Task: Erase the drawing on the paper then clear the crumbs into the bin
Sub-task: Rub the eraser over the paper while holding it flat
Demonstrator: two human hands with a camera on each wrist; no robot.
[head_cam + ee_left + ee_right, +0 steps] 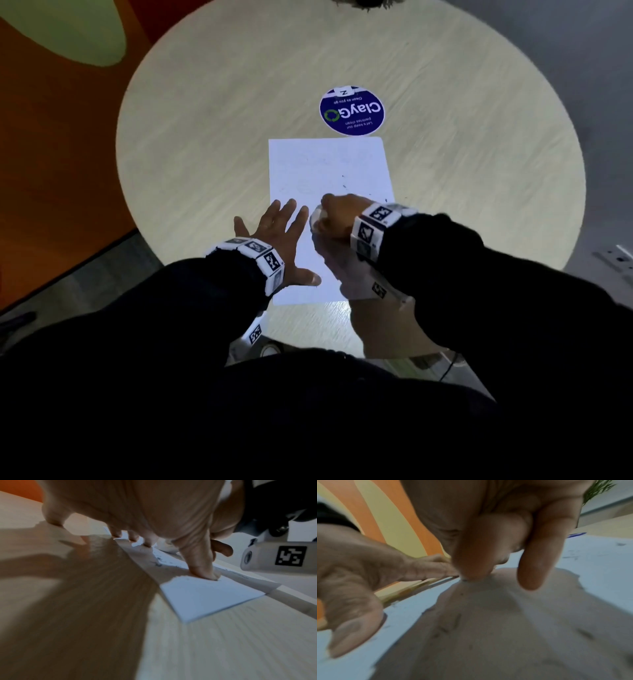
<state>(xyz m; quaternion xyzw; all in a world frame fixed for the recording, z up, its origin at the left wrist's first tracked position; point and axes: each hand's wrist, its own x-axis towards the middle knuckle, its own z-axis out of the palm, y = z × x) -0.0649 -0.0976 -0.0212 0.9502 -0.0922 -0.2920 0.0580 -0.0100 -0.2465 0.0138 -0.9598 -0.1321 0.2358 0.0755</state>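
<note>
Pressing flat on the paper [329, 178], the left hand [279, 236] has its fingers spread and straight, the thumb tip [208, 573] and some fingertips pinning the sheet near its left edge while the little finger rests on the counter [205, 137] beside it. The right hand [337, 214] is curled just beside it, its fingers bent down onto the sheet around something pale that looks like an eraser [315, 216]; the wrist view is too blurred to show the object clearly. Both wrists carry white bands with black-and-white square markers, over dark sleeves.

The paper lies in the near middle of the round, pale wood-grain counter, its lower part under the hands. Faint pencil traces remain on it, and small dark crumbs [343, 186] lie scattered on its right half and under the right hand. Just beyond the sheet's far edge sits a round blue sticker [352, 111] with white lettering.
</note>
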